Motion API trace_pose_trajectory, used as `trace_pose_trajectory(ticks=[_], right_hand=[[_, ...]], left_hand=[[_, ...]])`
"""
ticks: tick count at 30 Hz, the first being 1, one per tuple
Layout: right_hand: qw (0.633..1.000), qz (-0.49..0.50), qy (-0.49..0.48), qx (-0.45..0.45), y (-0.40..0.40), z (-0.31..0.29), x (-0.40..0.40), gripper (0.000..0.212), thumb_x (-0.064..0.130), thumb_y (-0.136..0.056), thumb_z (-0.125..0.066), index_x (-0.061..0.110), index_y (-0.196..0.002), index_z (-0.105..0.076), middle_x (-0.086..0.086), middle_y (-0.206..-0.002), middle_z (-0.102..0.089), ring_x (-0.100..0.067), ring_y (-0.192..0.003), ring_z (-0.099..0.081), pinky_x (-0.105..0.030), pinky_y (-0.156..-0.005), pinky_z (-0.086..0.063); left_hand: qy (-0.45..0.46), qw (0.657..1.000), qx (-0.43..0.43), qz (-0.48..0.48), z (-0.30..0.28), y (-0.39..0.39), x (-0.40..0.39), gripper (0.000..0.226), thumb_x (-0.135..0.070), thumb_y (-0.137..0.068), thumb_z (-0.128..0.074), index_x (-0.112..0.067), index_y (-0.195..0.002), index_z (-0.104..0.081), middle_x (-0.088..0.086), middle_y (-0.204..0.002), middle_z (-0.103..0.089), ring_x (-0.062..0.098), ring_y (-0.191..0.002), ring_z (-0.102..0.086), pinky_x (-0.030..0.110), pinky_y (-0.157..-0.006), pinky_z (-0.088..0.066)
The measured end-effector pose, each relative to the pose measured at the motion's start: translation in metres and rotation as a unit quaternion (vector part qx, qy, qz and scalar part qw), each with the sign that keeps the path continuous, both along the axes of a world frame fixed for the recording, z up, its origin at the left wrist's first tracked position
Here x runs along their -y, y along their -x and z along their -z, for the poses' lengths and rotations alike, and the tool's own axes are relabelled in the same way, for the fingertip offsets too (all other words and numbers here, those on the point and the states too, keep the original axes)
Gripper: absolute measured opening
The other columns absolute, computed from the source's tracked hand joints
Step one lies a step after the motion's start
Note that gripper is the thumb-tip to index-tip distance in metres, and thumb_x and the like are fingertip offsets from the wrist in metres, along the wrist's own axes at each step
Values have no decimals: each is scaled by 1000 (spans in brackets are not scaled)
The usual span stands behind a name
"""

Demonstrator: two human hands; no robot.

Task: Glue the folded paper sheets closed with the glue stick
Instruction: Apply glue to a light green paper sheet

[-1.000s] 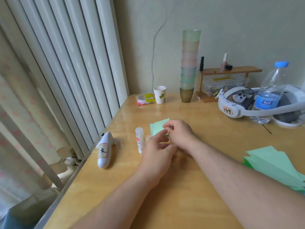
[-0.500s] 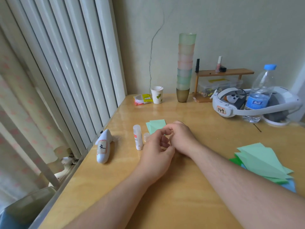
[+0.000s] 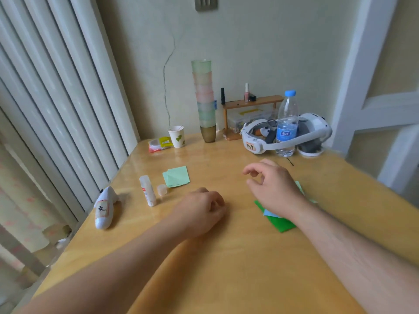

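Observation:
Two folded light-green sheets (image 3: 176, 176) lie flat on the wooden table (image 3: 226, 257), with no hand on them. To their left stands the white glue stick (image 3: 147, 191), and its clear cap (image 3: 162, 189) sits beside it. My left hand (image 3: 201, 211) rests on the table in front of the sheets, fingers curled under and holding nothing. My right hand (image 3: 269, 184) hovers with loosely curled fingers, thumb and forefinger apart, over a stack of green and blue paper (image 3: 280, 224) on the right. That hand and forearm hide part of the stack.
A white shoe-shaped object (image 3: 104, 208) lies near the table's left edge. At the back stand a paper cup (image 3: 176, 137), a tower of stacked cups (image 3: 205, 103), a small wooden shelf (image 3: 251, 103), a water bottle (image 3: 286, 125) and a white headset (image 3: 288, 134).
Both hands have come off the folded sheets. My right hand has swung right to above the paper stack, and my left hand has drawn back toward me. The view has tilted up.

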State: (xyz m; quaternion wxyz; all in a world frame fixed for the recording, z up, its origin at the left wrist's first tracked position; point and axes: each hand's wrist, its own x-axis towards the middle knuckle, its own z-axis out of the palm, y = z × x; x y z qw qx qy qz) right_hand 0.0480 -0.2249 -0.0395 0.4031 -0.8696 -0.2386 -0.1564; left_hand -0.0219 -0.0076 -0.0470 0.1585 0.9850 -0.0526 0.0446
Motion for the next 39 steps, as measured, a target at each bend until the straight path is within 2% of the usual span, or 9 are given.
trace_pose_trajectory(ticks=[4,7,13,18,21,24,28,32,39], right_hand=[[989,138,46,3,-19,7,49,20,20,-90,-65,32,-105,-72,7,-100,-60,-19,-95,-59,-36,-91,-49],[969,199,111,-100,-27,18,76,25,40,-92,-61,34,-116,-65,0,-109,-65,-32,-114,-57,-41,-103,-46],[967,164,42,-189,-21,17,81,26,48,-84,-74,40,-108,-66,14,-96,-64,-20,-98,-65,-38,-90,-55],[966,124,-89,-207,-26,20,84,35,22,-83,-85,34,-113,-70,3,-97,-67,-16,-89,-67,-29,-73,-50],[965,119,-124,-197,-30,19,87,22,17,-87,-81,32,-101,-74,3,-97,-74,-17,-93,-70,-33,-79,-57],[961,120,-162,-190,-31,17,90,18,13,-92,-75,32,-90,-73,2,-90,-76,-20,-88,-73,-39,-81,-62],[943,101,-239,-208,-30,12,87,16,10,-96,-72,25,-98,-74,-4,-94,-79,-25,-89,-77,-45,-79,-65],[920,46,-317,-227,-21,6,76,17,5,-97,-70,21,-103,-72,1,-92,-81,-19,-88,-79,-37,-76,-64],[956,-16,-220,-193,-2,0,42,13,16,-91,-80,23,-94,-69,-1,-88,-79,-26,-85,-76,-44,-79,-63]], left_hand=[[71,997,-7,6,-4,-17,46,26,-47,-97,-61,-37,-120,-68,-9,-114,-59,13,-105,-60,25,-87,-44],[98,995,-11,22,-2,-30,81,36,-44,-97,-61,-35,-132,-63,-5,-123,-61,19,-119,-55,30,-97,-44],[58,996,-72,-7,5,-54,115,88,-75,-80,-71,-35,-153,-42,0,-142,-55,29,-133,-41,46,-111,-40],[59,996,-68,-22,15,-65,114,108,-85,-66,-74,-39,-156,-35,-2,-142,-53,29,-134,-41,48,-111,-40],[116,991,-54,-38,20,-67,114,100,-89,-66,-67,-46,-151,-37,-4,-135,-57,25,-130,-45,50,-111,-41],[300,950,-60,-68,20,-69,113,77,-85,-65,-65,-44,-131,-58,-2,-119,-66,20,-111,-63,42,-97,-54],[501,860,-64,-73,8,-68,111,16,-33,-96,-74,-21,-105,-68,-1,-90,-67,12,-74,-58,24,-66,-47],[573,815,-41,-68,-1,-58,104,10,-14,-101,-69,-16,-110,-65,4,-83,-61,14,-65,-61,27,-66,-57],[512,858,18,-34,-12,-28,48,17,-8,-99,-70,-18,-112,-66,12,-84,-64,21,-77,-68,36,-77,-63]])
